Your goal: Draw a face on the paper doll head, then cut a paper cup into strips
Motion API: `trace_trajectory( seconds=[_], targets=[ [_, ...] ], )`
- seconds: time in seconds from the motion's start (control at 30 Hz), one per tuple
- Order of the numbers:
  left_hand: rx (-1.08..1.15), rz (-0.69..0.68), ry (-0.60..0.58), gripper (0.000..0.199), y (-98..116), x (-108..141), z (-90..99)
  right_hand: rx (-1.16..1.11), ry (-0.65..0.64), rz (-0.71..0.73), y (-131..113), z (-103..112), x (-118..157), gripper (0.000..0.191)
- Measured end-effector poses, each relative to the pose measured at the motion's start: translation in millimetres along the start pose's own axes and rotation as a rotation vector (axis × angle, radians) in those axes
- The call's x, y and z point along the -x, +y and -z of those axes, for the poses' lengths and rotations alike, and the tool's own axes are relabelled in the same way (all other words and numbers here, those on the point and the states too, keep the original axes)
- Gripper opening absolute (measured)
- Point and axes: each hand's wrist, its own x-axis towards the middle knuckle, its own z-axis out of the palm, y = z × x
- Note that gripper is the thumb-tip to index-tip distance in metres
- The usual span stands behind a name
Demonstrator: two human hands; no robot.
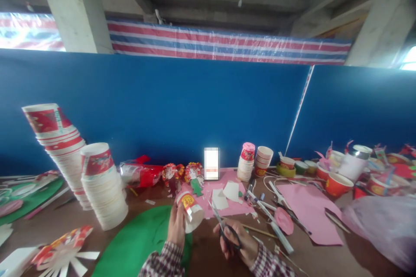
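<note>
My left hand (176,223) is closed around a paper cup (194,213), white with a red and yellow print, tilted on its side. In my right hand (236,239) is a pair of scissors (222,223), my fingers in the black handles and the blades pointing up and left, apart from the cup. Cut white paper pieces (225,194) lie on a pink sheet (208,207) just beyond both hands. Under my left forearm lies a green sheet (139,238). Two paper-cut figures (194,174) stand behind the cup.
Tall stacks of paper cups (104,190) stand at the left, shorter cup stacks (262,160) at the back. A fringed cut cup (65,253) lies front left. Rightward are pens, a pink sheet (312,212), several small cups (338,184) and a plastic bag (383,225). A blue partition (195,108) closes the back.
</note>
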Motion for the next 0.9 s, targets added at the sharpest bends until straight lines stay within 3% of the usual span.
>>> trace_trajectory(
  seconds=[0.3,0.47,0.6,0.77,0.9],
  targets=[
    [-0.063,0.044,0.086,0.048,-8,-6,4.9,0.013,-0.013,0.02,7,5,-3,0.059],
    [-0.1,0.012,0.045,0.057,-11,-8,9.3,-0.018,-0.018,0.033,10,6,-4,0.059],
    [-0.071,0.031,0.069,0.055,-11,-9,7.8,-0.017,-0.015,0.015,11,5,-5,0.059],
    [-0.05,0.013,-0.021,0.052,-8,-4,3.5,0.006,-0.026,0.017,10,4,-5,0.059],
    [-0.054,-0.003,-0.019,0.058,-5,2,0.6,0.008,-0.04,0.002,8,5,-4,0.058]
  ],
)
